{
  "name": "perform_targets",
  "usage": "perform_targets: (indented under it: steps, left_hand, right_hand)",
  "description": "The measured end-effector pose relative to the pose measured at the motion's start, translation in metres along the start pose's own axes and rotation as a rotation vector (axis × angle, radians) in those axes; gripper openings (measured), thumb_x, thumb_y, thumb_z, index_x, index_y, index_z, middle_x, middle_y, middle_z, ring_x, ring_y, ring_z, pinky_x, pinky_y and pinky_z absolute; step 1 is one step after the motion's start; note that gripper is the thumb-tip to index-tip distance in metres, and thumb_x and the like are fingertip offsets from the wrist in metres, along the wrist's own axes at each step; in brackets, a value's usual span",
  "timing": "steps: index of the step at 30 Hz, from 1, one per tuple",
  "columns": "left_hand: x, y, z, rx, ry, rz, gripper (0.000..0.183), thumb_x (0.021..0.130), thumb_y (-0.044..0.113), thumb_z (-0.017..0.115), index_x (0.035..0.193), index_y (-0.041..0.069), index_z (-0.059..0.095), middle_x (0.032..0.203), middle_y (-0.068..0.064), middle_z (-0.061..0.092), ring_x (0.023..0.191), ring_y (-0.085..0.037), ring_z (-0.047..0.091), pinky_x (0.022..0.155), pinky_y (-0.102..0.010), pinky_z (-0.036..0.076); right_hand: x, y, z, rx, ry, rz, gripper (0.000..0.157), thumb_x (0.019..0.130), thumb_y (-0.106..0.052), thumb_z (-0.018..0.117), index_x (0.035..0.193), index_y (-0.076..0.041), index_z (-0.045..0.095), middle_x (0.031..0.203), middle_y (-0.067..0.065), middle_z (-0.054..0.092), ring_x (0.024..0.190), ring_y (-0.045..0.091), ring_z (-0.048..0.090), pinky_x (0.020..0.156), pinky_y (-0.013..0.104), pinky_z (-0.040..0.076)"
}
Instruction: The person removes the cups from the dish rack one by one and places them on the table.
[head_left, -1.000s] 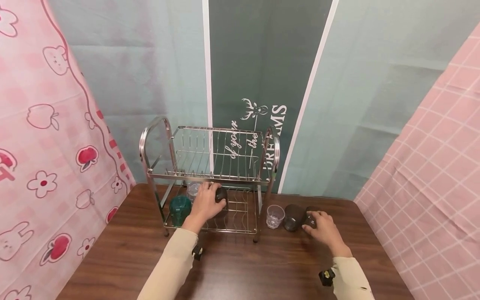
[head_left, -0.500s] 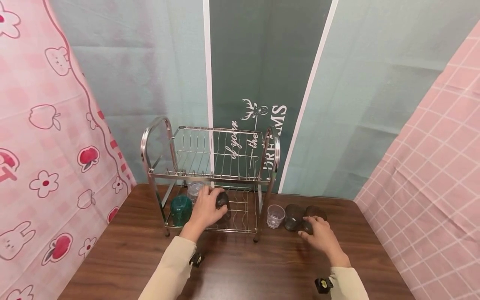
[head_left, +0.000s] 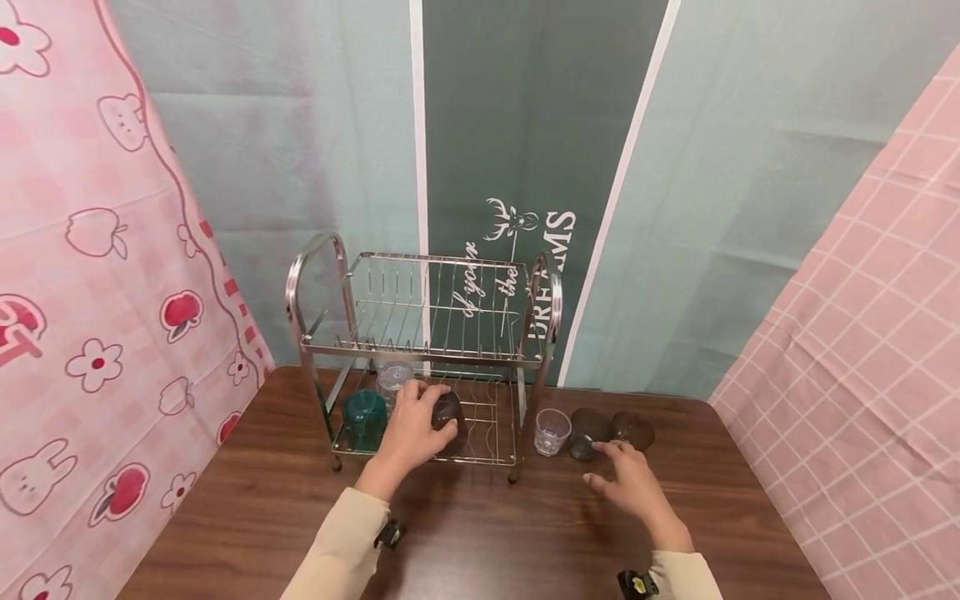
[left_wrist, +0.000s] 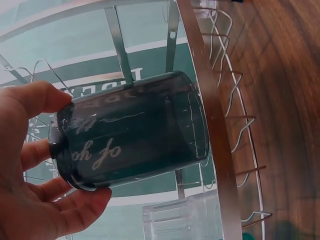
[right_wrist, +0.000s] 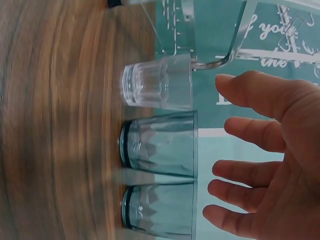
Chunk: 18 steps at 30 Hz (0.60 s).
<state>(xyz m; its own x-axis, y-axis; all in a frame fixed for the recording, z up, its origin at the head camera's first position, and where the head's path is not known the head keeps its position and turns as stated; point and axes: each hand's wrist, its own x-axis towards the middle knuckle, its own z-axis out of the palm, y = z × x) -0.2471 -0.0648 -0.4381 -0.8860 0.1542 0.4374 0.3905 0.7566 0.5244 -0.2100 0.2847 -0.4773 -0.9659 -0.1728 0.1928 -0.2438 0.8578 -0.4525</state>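
Observation:
My left hand [head_left: 411, 423] holds a dark tinted glass [left_wrist: 135, 130] by its base end, with thumb and fingers around it. That glass stands mouth down at the lower tier of the metal dish rack [head_left: 420, 357]. To its left on the same tier are a teal glass [head_left: 364, 421] and, behind, a clear glass [head_left: 393, 382]. My right hand [head_left: 636, 483] has its fingers spread, apart from two dark tinted glasses [right_wrist: 160, 145] [right_wrist: 162, 209] standing upright on the table. Beside them, nearer the rack, stands a small clear glass [right_wrist: 160, 82].
The rack's upper tier [head_left: 442, 308] has upright wire dividers. Its right side frame [head_left: 553, 308] rises between the rack and the table glasses. Wood tabletop [head_left: 495, 533] spreads in front. Curtains hang behind and on both sides.
My right hand has drawn away from the rightmost dark glass, leftward and toward me, with its fingers spreading. My left hand keeps hold of its glass and has shifted slightly toward me.

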Motion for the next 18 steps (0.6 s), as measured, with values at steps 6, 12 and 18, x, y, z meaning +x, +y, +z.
perform_targets:
  steps: [6, 12, 18]
  left_hand:
    - [-0.008, 0.003, 0.002, -0.055, 0.048, 0.028, 0.047, 0.073, 0.025, 0.073, 0.116, 0.011, 0.061, 0.107, -0.013, 0.044, 0.096, -0.029, 0.044, 0.073, -0.044, 0.045]
    - [-0.014, 0.006, 0.005, -0.1, 0.072, 0.008, 0.045, 0.075, 0.029, 0.071, 0.116, 0.015, 0.061, 0.107, -0.01, 0.044, 0.095, -0.027, 0.046, 0.071, -0.043, 0.045]
    - [-0.019, 0.008, 0.005, -0.138, 0.103, -0.013, 0.045, 0.074, 0.029, 0.071, 0.116, 0.015, 0.062, 0.106, -0.008, 0.045, 0.089, -0.024, 0.049, 0.072, -0.042, 0.046]
  right_hand:
    - [-0.002, -0.009, 0.008, 0.046, 0.036, -0.033, 0.048, 0.075, -0.016, 0.077, 0.116, 0.002, 0.06, 0.118, 0.026, 0.052, 0.109, 0.048, 0.045, 0.089, 0.058, 0.036]
    - [-0.006, -0.017, 0.016, 0.104, 0.037, -0.026, 0.049, 0.076, -0.019, 0.077, 0.118, -0.001, 0.06, 0.119, 0.023, 0.053, 0.11, 0.045, 0.047, 0.09, 0.058, 0.035]
    - [-0.01, -0.023, 0.024, 0.149, 0.117, -0.074, 0.05, 0.072, -0.014, 0.079, 0.117, -0.001, 0.06, 0.115, 0.016, 0.057, 0.107, 0.037, 0.052, 0.087, 0.053, 0.039]
